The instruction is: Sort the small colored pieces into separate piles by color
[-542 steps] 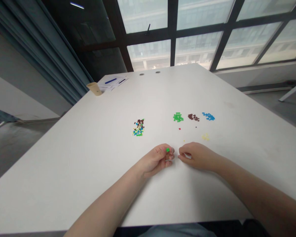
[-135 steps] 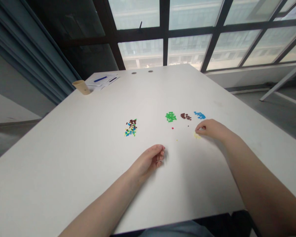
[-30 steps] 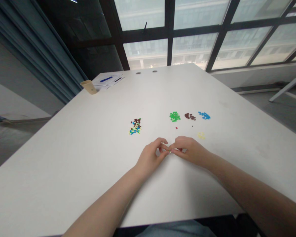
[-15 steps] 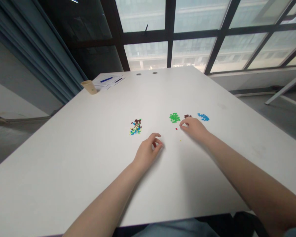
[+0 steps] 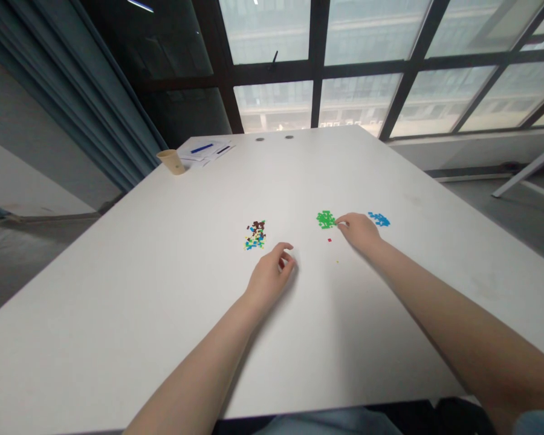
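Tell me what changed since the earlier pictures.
The hands have parted: the right hand moved forward from the left hand to the edge of the small green pieces; the brown pieces no longer show. The mixed multicoloured pile and small blue pieces stayed put.

Cup (image 5: 171, 162) behind small bricks (image 5: 255, 235), papers (image 5: 206, 150) beside it, on table (image 5: 118, 314)

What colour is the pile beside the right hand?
The pile is green, best seen in the head view.
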